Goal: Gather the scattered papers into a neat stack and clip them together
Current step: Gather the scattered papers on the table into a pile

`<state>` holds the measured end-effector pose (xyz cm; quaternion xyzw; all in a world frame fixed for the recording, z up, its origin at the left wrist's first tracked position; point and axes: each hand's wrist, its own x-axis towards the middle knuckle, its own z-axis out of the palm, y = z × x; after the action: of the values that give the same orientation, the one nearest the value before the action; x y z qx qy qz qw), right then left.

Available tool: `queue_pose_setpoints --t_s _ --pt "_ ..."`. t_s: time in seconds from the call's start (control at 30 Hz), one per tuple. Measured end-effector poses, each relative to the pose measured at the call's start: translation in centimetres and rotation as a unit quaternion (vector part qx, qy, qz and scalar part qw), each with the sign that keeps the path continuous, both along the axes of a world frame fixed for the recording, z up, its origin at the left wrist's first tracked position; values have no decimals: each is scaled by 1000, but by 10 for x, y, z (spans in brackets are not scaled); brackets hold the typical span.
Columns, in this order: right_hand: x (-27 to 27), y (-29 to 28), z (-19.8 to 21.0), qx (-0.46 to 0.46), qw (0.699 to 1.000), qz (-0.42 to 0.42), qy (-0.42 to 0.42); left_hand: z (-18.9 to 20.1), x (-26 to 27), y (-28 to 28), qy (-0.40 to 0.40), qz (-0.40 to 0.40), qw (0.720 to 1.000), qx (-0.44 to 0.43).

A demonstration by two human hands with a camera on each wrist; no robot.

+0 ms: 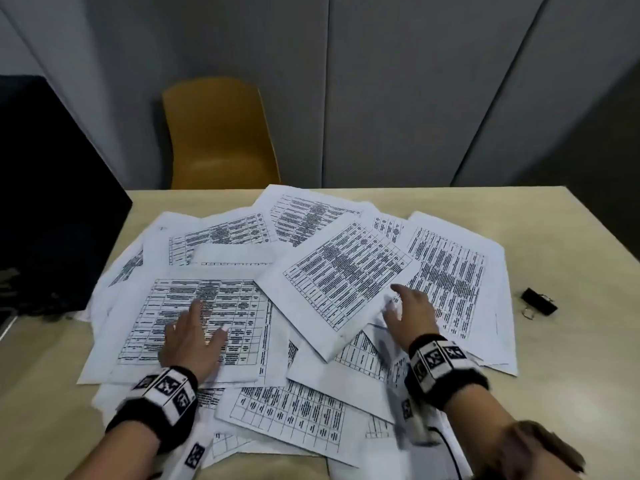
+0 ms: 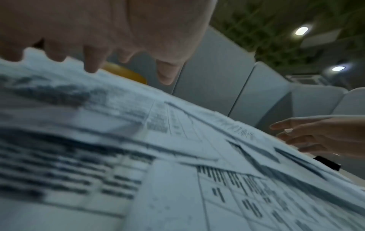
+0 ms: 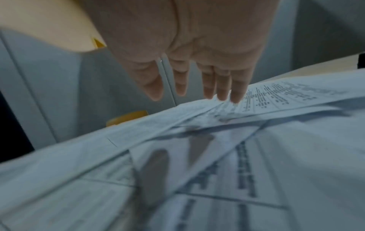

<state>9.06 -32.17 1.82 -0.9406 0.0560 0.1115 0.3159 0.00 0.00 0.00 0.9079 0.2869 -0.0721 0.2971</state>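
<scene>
Several printed table sheets [image 1: 349, 271] lie scattered and overlapping across the beige table [image 1: 41, 382]. My left hand [image 1: 194, 336] rests flat with straight fingers on a sheet [image 1: 166, 327] at the near left. My right hand [image 1: 410, 315] reaches over the middle of the pile with fingers stretched out, its fingertips [image 3: 235, 96] touching a sheet's edge. A black binder clip [image 1: 539, 301] lies on the bare table right of the papers, well clear of both hands. In the left wrist view the papers [image 2: 158, 171] fill the frame and the right hand [image 2: 308, 136] shows at the far right.
A yellow chair [image 1: 218, 133] stands behind the table's far edge. A dark monitor or case [image 1: 52, 202] occupies the left side of the table. Grey partition panels [image 1: 415, 81] close off the back. Bare table shows at the right, around the clip.
</scene>
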Motion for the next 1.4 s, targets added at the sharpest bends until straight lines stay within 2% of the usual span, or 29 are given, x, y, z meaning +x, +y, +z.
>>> queue_pose_setpoints --t_s 0.07,0.13,0.2,0.27,0.33,0.37,0.43,0.47,0.5,0.57,0.63,0.7,0.77,0.8,0.87,0.93,1.03,1.1,1.23,1.4 --pt "4 -6 -4 -104 993 35 42 -6 8 -8 83 -19 996 5" --pt "0 -11 -8 -177 975 102 91 -7 11 -28 124 -67 990 14" --pt "-6 -7 -13 -196 958 176 110 -6 13 -49 107 -129 986 23" --pt "-8 -7 -17 -185 948 237 107 0 17 -59 59 -175 982 -43" --pt "-4 -16 -17 -130 956 252 72 6 19 -57 -14 -157 978 -135" --pt "1 -23 -15 -85 969 226 47 7 19 -53 -57 -116 979 -155" --pt "15 -40 -18 -40 990 132 -7 -1 22 -34 -140 25 982 -124" --pt "23 -47 -18 -66 993 93 -15 -5 25 -26 -147 90 981 -90" --pt "27 -52 -18 -109 991 74 7 -8 26 -19 -117 126 983 -61" --pt "30 -53 -19 -166 979 81 84 -17 29 -18 -6 116 993 -16" --pt "21 -41 -18 -173 971 127 103 -24 32 -29 64 68 996 16" --pt "6 -27 -18 -174 965 180 84 -29 35 -41 45 18 999 3" --pt "-6 -20 -16 -145 969 195 45 -32 35 -44 -11 12 999 -50" --pt "-7 -20 -17 -106 979 173 18 -32 34 -43 -39 28 997 -61" --pt "-2 -27 -17 -54 994 90 -9 -29 33 -36 -61 74 995 -24" --pt "5 -37 -14 -41 999 6 13 -24 31 -30 -36 92 995 13" --pt "8 -35 -10 -11 999 -32 40 -20 25 -35 48 35 998 25" --pt "4 -23 -8 27 998 -33 36 -19 22 -39 44 12 999 14" --pt "-7 3 -6 120 986 -102 59 -12 18 -44 -43 22 997 -57" --pt "-18 24 -21 187 957 -193 105 -2 17 -39 -42 109 967 -226"
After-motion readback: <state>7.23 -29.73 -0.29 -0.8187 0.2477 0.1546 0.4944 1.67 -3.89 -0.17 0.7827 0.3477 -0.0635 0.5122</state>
